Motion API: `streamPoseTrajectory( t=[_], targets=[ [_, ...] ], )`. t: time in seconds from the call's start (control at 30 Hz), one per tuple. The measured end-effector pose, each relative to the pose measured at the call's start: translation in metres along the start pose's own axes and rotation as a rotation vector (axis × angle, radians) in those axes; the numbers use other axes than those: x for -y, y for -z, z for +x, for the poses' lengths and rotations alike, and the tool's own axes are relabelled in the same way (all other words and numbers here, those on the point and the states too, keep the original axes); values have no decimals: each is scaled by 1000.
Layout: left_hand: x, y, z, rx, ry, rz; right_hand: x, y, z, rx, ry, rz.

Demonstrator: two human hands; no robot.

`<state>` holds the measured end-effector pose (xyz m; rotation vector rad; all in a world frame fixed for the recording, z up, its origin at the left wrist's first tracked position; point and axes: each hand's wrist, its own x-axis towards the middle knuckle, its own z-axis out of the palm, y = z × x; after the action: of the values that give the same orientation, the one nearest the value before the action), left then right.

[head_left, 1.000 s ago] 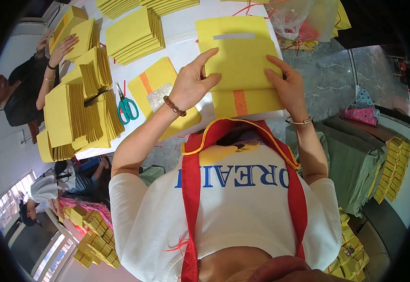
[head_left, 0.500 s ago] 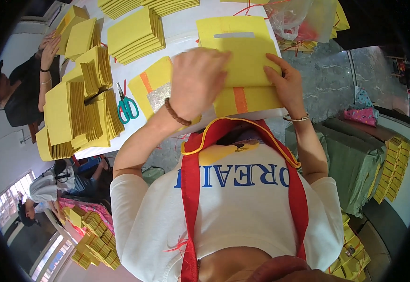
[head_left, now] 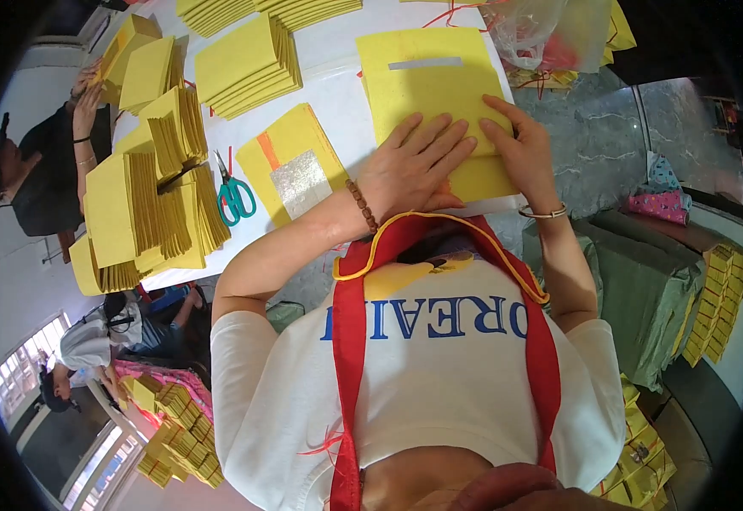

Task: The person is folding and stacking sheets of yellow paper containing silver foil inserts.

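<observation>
- The folded yellow sheet (head_left: 418, 89) is the landmark here: it lies on the white worktop (head_left: 329, 64), close against the person's body, with a grey strip (head_left: 425, 63) across its far part.
- The left hand (head_left: 414, 170) shows the main change. A second ago it curls at the sheet's left edge, then it blurs across the surface; now it rests palm down on the sheet's near part, fingers extended and slightly spread, pinching nothing.
- The right hand (head_left: 524, 162) stays at the sheet's right edge, thumb and forefinger apart on its upper face. Whether its other fingers grip the edge from below, I cannot tell.
- The orange band (head_left: 445, 186) on the sheet's near part, plain to see a second ago, is now mostly hidden under the left hand.
- For the work, this reads as a turn from handling the edges to pressing or smoothing the fold, with the right hand probably steadying the sheet. How flat the crease lies under the palm is hidden.
- Left of the sheet, the patterned yellow piece (head_left: 290, 128) with its silvery patch (head_left: 301, 183) is less covered by the left forearm. Farther left, the teal-handled scissors (head_left: 237, 203) lie unused.
</observation>
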<state>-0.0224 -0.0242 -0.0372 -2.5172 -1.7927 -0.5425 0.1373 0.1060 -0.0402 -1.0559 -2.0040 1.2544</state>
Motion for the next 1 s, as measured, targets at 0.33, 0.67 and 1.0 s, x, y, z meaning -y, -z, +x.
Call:
streamPoseTrajectory(
  t=[0.33,0.67,1.0],
  targets=[
    [2,2,-1,65,13,-48,22,7,-49,262,476,-884],
    [1,5,10,-116,57,-5,21,11,-47,341,405,-752],
    [-13,-4,24,-88,58,264,12,22,-10,51,118,1]
  ],
)
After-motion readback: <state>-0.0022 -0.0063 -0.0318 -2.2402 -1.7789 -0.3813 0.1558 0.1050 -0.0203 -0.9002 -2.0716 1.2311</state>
